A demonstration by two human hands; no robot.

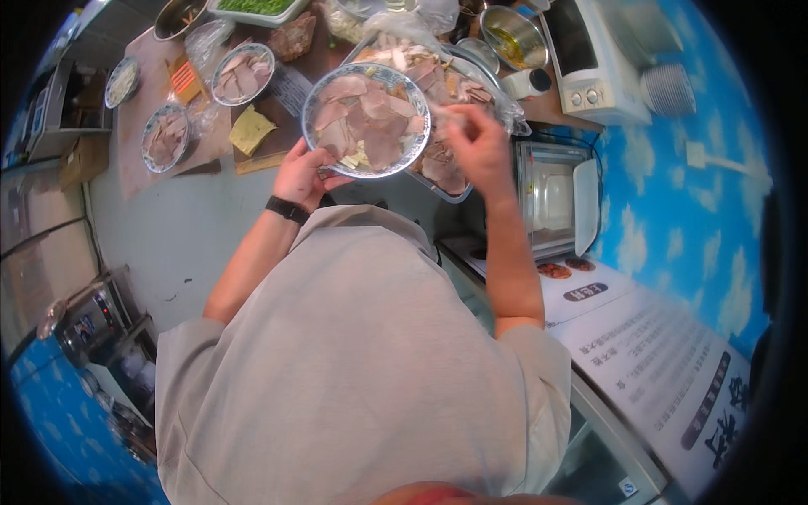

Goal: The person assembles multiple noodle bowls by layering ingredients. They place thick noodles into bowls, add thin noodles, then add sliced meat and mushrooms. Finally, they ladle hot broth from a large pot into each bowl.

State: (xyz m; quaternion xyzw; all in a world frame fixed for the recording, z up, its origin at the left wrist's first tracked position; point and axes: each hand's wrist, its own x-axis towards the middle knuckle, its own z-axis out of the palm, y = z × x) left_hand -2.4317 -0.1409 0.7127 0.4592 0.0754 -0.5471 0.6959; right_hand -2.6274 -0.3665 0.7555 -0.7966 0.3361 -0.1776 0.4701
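My left hand (305,175), with a black band at its wrist, grips the near left rim of a blue-and-white bowl (375,174). Thin pale-pink meat slices (370,118) cover most of what lies in it, with a few pale yellow bits by the near edge. Just off the bowl's right rim, my right hand (481,153) is closed in a pinch; blur hides what its fingertips hold. Under and behind the bowl, a metal tray (455,199) carries more sliced meat and crumpled plastic film.
Similar bowls of sliced meat (243,76) (165,140) stand left, near a folded yellow cloth (252,130) and orange box (185,82). At the back are a tray of chopped greens (259,7) and a steel bowl (537,55). A white appliance (589,80) flanks the right side.
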